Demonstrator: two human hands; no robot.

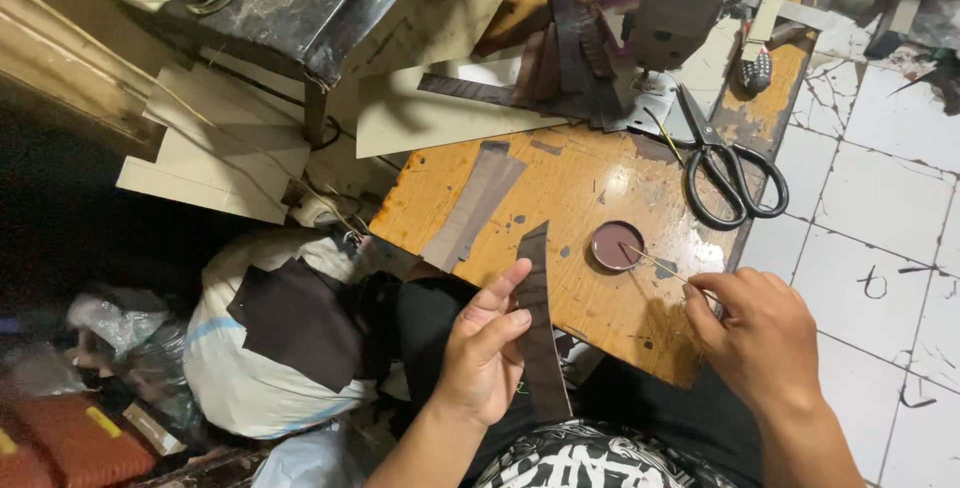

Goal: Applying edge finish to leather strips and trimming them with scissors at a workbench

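Observation:
My left hand (485, 348) holds a long dark brown strip (537, 318) upright between thumb and fingers, just off the near edge of the wooden table (590, 188). My right hand (760, 333) pinches a thin stick (655, 261) whose far tip rests in a small round lid of brown paste (616, 245) on the table. The two hands are apart, with the strip to the left of the lid.
Two lighter strips (472, 206) lie on the table's left part. Black-handled scissors (728, 173) lie at the right, near a sewing machine (675, 18) with a pile of dark strips (565, 53). A white sack with dark fabric (270, 333) sits on the floor at the left. White tiles (880, 208) lie to the right.

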